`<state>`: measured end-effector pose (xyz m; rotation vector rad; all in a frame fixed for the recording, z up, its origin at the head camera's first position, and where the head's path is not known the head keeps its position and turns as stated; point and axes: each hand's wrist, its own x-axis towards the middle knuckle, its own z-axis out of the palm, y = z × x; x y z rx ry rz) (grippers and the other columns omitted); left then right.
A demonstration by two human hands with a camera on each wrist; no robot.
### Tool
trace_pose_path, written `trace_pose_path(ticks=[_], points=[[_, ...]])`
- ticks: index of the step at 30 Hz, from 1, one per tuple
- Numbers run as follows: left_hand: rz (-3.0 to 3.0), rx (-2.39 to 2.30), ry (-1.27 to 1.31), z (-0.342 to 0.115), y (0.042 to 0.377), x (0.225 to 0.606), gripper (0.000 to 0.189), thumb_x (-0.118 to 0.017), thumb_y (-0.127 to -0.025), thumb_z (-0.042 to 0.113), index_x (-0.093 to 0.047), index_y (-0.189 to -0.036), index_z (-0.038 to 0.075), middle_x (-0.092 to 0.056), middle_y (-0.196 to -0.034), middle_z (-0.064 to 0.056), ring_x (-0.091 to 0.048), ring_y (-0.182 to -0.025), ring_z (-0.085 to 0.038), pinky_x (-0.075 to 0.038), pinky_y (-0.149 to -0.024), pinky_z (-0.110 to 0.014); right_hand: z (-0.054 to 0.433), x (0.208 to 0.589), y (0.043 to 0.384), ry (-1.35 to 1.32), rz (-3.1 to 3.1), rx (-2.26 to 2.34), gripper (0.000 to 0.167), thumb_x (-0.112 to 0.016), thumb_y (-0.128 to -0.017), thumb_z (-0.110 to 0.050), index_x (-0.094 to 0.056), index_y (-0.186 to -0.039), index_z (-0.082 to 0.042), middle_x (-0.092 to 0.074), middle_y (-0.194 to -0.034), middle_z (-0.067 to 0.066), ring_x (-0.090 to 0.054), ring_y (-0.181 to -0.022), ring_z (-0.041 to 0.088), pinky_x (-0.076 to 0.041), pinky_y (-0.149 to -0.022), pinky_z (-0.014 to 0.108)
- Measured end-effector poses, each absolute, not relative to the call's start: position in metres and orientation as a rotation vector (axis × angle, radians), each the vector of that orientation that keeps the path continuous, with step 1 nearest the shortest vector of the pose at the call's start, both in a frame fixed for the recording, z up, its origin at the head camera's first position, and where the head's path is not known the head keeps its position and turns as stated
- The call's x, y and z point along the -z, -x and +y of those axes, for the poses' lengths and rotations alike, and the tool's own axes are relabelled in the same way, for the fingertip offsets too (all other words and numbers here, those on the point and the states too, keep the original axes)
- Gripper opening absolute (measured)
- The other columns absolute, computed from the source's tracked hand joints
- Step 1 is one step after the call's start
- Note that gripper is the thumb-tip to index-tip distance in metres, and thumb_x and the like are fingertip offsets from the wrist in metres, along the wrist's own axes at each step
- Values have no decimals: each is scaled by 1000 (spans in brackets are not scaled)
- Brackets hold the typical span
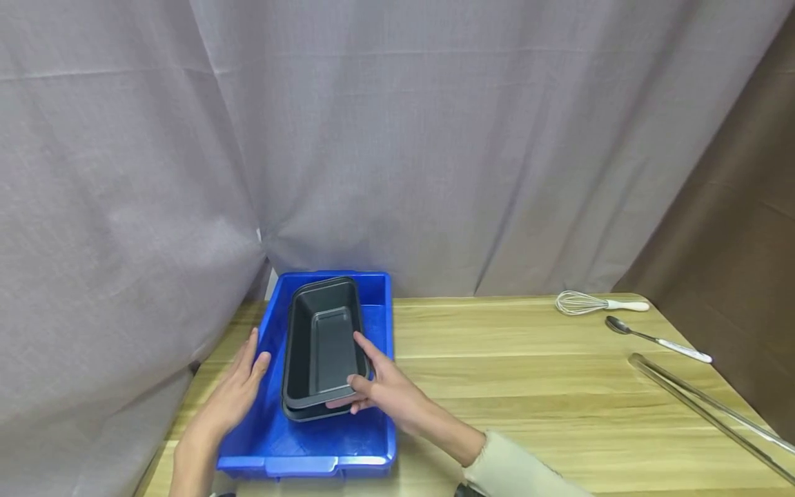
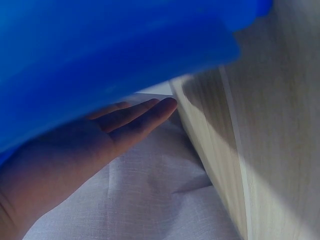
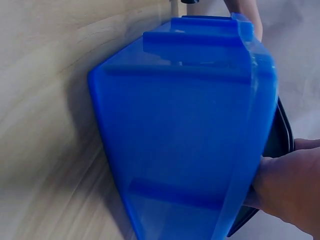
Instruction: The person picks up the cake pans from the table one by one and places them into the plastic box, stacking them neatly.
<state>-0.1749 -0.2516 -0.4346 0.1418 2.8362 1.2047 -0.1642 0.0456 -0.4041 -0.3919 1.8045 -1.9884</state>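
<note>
A dark loaf pan [image 1: 332,345] lies tilted over the blue plastic bin [image 1: 335,442], with a second pan's rim [image 1: 304,415] showing beneath it. My right hand [image 1: 393,395] grips the pans at their near right corner, thumb over the rim and some fingers underneath. In the right wrist view the bin's side [image 3: 175,115] covers part of that hand [image 3: 290,185] and of the pan [image 3: 283,132]. My left hand [image 1: 232,393] rests at the bin's left rim, fingers extended. From the left wrist view, straight fingers of the left hand [image 2: 90,145] show below the bin's edge [image 2: 125,55].
On the right of the wooden table [image 1: 497,386] lie a white-handled whisk [image 1: 586,303], a spoon [image 1: 658,339] and long metal tongs [image 1: 702,407]. A grey curtain [image 1: 435,172] hangs behind the table and along its left, and a brown one [image 1: 733,228] on the right.
</note>
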Motion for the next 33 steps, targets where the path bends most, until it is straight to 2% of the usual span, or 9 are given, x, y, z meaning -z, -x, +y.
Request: trace_pose_path(ticks=[3,6,8,16,20,23,25,30,33], points=[[2840,-1210,-149,-251,175,434,74,-30,-121,44,-3,-175,0,-5,-177,-39,-5,-165,-58,-11,-132,-73,39,407,164,392,1855,1967,86,-56,-106,4,-9,-177,-6,-34,-167,39,-77,-76,26,-58,-66,23],[2841,-1213,-153,-251,175,434,74,-31,-121,43,-4,-175,-1,-6,-177,-40,-5,-165,-58,-10,-132,-73,33,408,163,388,1915,1949,86,-58,-105,6,-12,-176,-4,-8,-178,33,-64,-66,12,-59,-65,23],[2839,-1208,-150,-251,175,434,74,-30,-121,44,-3,-175,0,-5,-177,-40,-5,-165,-58,-10,-132,-73,31,410,163,389,1951,1931,86,-59,-104,6,-13,-176,-4,-7,-179,34,-63,-65,12,-60,-65,24],[2823,-1183,-129,-251,175,434,75,-29,-121,46,0,-176,3,-3,-178,-38,-4,-166,-58,-9,-132,-73,24,408,164,458,2224,1695,84,-66,-104,0,-23,-175,-5,-37,-169,36,-64,-62,14,-58,-69,27],[2825,-1189,-139,-250,175,433,75,-29,-121,45,-1,-175,2,-4,-178,-39,-5,-166,-58,-10,-132,-73,23,404,165,546,2411,1526,76,-68,-104,-4,-33,-171,0,-66,-140,36,-70,-61,26,-55,-80,30],[2825,-1196,-140,-250,175,431,75,-29,-121,44,-1,-175,1,-4,-177,-39,-5,-165,-58,-10,-132,-73,21,401,166,572,2468,1464,68,-69,-105,-5,-41,-166,1,-72,-129,33,-78,-68,31,-57,-82,35],[2823,-1194,-137,-250,175,431,75,-29,-121,45,0,-175,2,-3,-177,-39,-5,-165,-58,-10,-132,-74,20,401,166,572,2489,1444,63,-69,-105,-5,-45,-163,1,-75,-123,29,-81,-70,28,-59,-91,40],[2817,-1184,-128,-250,175,431,75,-29,-121,46,1,-176,3,-3,-178,-38,-4,-166,-58,-10,-132,-73,19,402,167,600,2552,1415,59,-73,-101,2,-52,-156,3,-72,-130,27,-80,-65,15,-58,-106,46],[2818,-1185,-127,-250,175,431,75,-29,-121,45,1,-175,3,-3,-177,-39,-4,-165,-59,-9,-132,-74,20,404,167,637,2633,1342,62,-77,-98,4,-52,-155,5,-61,-149,31,-73,-60,5,-59,-105,44]])
